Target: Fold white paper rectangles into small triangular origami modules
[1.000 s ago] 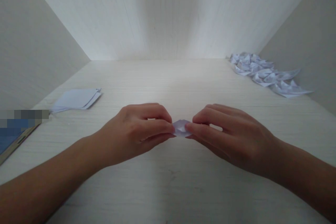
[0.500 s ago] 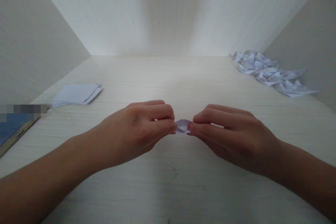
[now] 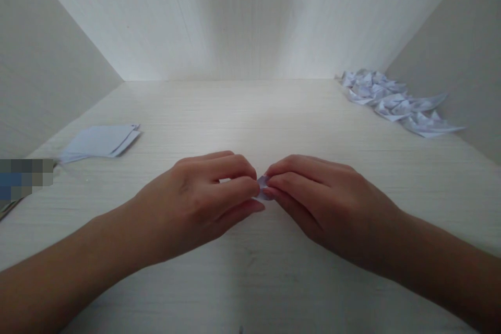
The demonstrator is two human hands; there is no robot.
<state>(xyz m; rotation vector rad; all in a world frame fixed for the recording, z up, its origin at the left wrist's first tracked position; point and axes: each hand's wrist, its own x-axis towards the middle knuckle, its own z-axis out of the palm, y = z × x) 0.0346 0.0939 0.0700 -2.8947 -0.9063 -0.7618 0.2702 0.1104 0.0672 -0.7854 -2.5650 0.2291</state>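
Observation:
A small folded piece of white paper (image 3: 261,182) sits between my fingertips at the middle of the view, mostly covered by them. My left hand (image 3: 207,188) pinches its left side, with the thumb slightly apart below the fingers. From the other side, my right hand (image 3: 324,193) closes its thumb and fingers on the paper. The fingertips of both hands are almost touching. How the paper is folded is hidden by the fingers.
A few flat white paper sheets (image 3: 99,141) lie stacked at the left. At the far right is a heap of folded paper boats (image 3: 391,99) against the side wall. A pixelated blue object (image 3: 18,182) lies at the left edge. Pale panels enclose the white tabletop (image 3: 242,109).
My right hand has moved left, closer to my left hand, and covers more of the paper. My left thumb has opened slightly downward. The whole view has shifted a little.

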